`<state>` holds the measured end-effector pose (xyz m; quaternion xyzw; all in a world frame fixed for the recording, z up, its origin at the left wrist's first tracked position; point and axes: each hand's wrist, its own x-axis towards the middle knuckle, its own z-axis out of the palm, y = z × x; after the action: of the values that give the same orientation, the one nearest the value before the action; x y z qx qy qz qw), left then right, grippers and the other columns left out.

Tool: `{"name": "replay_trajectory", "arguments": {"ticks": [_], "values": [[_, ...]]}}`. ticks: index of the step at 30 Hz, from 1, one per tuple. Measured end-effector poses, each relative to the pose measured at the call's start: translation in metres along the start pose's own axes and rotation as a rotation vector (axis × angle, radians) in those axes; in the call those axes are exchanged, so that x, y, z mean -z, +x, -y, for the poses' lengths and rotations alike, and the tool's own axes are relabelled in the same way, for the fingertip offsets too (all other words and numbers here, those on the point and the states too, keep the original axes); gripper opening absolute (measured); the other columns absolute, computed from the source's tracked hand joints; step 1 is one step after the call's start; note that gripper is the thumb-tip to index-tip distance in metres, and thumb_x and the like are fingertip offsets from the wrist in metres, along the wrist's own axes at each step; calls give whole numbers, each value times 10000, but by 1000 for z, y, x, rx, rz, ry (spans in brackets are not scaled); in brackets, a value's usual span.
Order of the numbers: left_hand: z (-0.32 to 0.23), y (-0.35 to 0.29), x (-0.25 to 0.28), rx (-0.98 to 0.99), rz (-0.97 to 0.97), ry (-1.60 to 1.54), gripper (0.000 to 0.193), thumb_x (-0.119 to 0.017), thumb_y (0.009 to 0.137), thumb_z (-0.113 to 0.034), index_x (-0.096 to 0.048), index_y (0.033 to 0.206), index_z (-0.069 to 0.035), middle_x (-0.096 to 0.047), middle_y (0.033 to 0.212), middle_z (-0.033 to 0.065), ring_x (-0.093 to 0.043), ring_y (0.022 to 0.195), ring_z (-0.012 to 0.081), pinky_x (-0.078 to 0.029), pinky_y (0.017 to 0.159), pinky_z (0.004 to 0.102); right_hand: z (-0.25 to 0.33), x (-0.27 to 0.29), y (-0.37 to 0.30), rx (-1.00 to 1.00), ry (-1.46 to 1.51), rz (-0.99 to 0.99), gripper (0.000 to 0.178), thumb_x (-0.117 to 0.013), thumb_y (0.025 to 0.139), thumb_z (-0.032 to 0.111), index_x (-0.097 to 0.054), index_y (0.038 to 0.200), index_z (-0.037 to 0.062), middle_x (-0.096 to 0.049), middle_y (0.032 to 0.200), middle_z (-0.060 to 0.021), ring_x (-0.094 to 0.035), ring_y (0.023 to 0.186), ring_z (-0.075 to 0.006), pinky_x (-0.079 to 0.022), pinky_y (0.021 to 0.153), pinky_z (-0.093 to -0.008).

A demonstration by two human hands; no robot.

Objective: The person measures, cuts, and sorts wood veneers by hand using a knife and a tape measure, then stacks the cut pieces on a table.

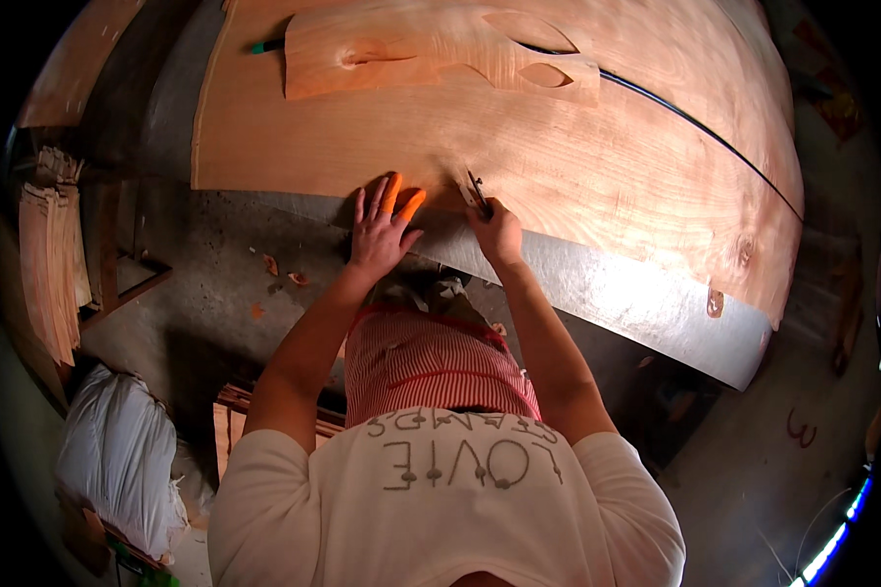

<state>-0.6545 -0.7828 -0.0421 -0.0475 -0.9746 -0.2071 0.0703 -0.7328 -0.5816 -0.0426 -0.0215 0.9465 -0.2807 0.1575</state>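
A large, thin wood veneer sheet [343,142] covers the metal-topped table in front of me. My left hand [380,233] rests at the sheet's near edge, fingers spread, with orange covers on two fingertips. Just to its right, my right hand [497,233] is closed around a slim, dark hand tool [477,191] with a narrow pointed end; its exact kind is unclear. The tool's tip is over the veneer beside a darkened, uneven spot near the edge. Farther back lies a smaller veneer piece [421,64] with eye-shaped openings.
A thin black rod or cord [695,119] runs beneath the smaller veneer and across the sheet to the right. The table's bare metal edge [646,289] shows at the near right. Stacked veneer strips [49,264] stand at the left, above a white sack [122,455]. Scraps litter the floor.
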Motion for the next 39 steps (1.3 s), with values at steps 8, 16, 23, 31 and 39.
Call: {"name": "replay_trajectory", "arguments": {"ticks": [8, 16, 23, 31, 39], "values": [[-34, -6, -12, -116, 90, -106, 667, -538, 790, -421, -362, 1301, -30, -294, 1381, 137, -233, 1306, 268, -173, 1050, 469, 6, 2, -1, -15, 32, -13, 305, -631, 737, 333, -602, 894, 74, -632, 781, -156, -599, 754, -350, -479, 644, -413], [-32, -6, -19, -123, 146, -58, 708, -590, 745, -418, -357, 1307, -57, -295, 1389, 97, -230, 1309, 229, -163, 1059, 445, -24, 13, -11, -113, 623, 75, 268, -593, 825, 260, -592, 865, -5, -598, 638, -52, -566, 602, -109, -444, 554, -262], [-33, -4, -19, -122, 146, -44, 721, -617, 734, -409, -352, 1308, -63, -298, 1387, 88, -234, 1306, 226, -157, 1060, 434, -45, 37, -54, -315, 721, 136, 225, -573, 848, 220, -596, 860, -3, -577, 610, -22, -516, 564, -72, -376, 520, -214], [-36, -1, -17, -130, 151, -43, 730, -622, 734, -381, -335, 1308, -33, -290, 1384, 118, -240, 1299, 255, -180, 1060, 411, -35, 34, -60, -323, 756, 158, 216, -574, 850, 219, -595, 862, 4, -556, 603, -13, -492, 552, -69, -366, 508, -216], [-32, 1, -17, -165, 153, -63, 703, -627, 731, -357, -363, 1296, -33, -281, 1389, 129, -222, 1308, 268, -197, 1063, 403, -8, 26, -32, -275, 819, 203, 217, -594, 841, 244, -585, 846, 28, -523, 587, 10, -456, 529, -57, -352, 493, -219]]}}
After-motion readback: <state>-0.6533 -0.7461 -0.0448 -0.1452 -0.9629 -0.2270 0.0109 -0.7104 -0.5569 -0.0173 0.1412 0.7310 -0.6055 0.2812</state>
